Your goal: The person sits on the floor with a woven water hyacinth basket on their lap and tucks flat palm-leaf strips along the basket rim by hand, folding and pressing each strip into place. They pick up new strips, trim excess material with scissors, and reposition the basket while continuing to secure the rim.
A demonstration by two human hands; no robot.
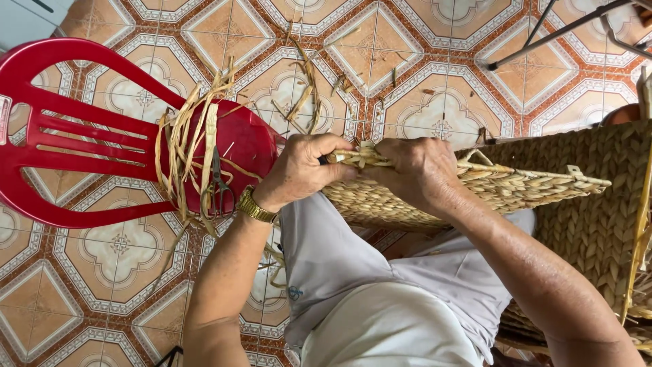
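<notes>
Over the lap: woven basket is gripped at its rim.
Left hand: fingers clamped on the rim.
Right hand: fingers clamped too.
Red chair: loose straw strands and scissors are laid there.

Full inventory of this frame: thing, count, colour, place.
woven basket: 1, straw tan, on the lap, rim gripped by both hands
plastic chair: 1, red, left, on the tiled floor
loose straw strands: a bundle, pale tan, draped over the chair seat
scissors: 1, dark, on the chair seat among the strands
straw scraps: several, tan, on the floor past the chair
woven panel: 1, tan, right
metal frame: 1, dark, top right
wristwatch: 1, gold, left wrist
left hand: on the basket rim
right hand: on the basket rim
</notes>
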